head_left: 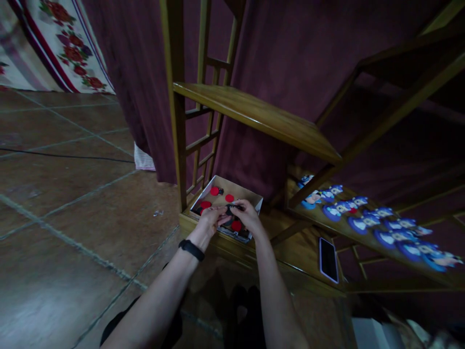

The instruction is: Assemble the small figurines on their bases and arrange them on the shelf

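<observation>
Fingers: those of my left hand and right hand, closed in a pinch on one small dark piece, over the cardboard box.
Handling: a light grip, low over the box, should let any slip land inside.
Within the box: red discs, crowding the space beneath.
Above the box: wooden shelf board, likely limiting my lift.
Right of the box: smartphone; farther right, blue-and-white figurines.
</observation>
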Demonstrator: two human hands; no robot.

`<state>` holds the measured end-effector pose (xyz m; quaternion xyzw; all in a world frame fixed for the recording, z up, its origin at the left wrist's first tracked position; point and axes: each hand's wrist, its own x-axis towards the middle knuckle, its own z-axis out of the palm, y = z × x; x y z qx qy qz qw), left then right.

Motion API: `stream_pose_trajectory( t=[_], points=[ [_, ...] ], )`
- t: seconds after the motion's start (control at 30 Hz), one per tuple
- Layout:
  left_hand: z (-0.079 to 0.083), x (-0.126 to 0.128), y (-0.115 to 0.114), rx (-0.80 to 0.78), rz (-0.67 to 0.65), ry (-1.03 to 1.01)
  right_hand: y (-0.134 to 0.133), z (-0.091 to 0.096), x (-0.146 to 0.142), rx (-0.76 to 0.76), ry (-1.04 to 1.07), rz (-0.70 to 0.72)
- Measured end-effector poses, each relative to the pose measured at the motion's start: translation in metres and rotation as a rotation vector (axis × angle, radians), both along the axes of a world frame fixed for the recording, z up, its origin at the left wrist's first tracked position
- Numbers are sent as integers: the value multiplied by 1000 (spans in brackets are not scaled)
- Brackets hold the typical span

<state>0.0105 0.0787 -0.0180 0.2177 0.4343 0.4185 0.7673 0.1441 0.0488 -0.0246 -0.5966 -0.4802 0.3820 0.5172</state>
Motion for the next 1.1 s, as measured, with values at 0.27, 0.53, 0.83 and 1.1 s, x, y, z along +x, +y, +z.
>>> stream_pose_trajectory(
  t=[0.27,0.53,0.83,1.1],
  points=[
    [5,-5,1,152,81,143,-2,14,-1,-89,316,-28],
    [11,-4,-4,327,-107,181,-1,18,-2,-72,186,0],
    [9,-3,-6,336,-97,68,-4,24,-10,42,269,-107],
    [8,0,-7,319,-66,28,-8,28,-15,101,232,-70]
  ],
)
